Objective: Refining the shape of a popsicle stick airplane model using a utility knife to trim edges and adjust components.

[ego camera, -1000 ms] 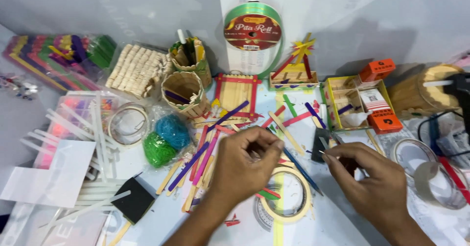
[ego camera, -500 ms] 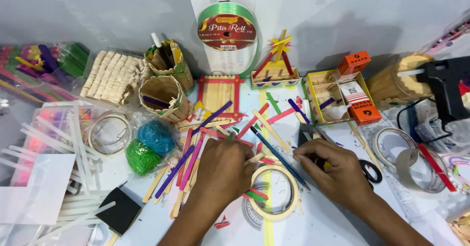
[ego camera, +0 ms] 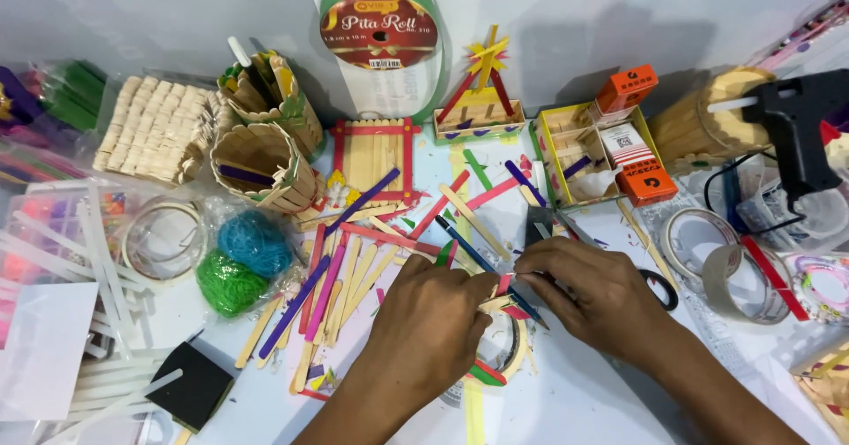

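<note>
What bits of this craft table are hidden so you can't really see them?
All in the head view:
- What the left hand presses down: its own back covers it.
- The tape ring: mostly under both hands.
- The scissors: only a black handle loop shows behind the right hand.
- The glue gun: cut off by the right edge.
- The thin piece at the right fingertips: too small to identify.
</note>
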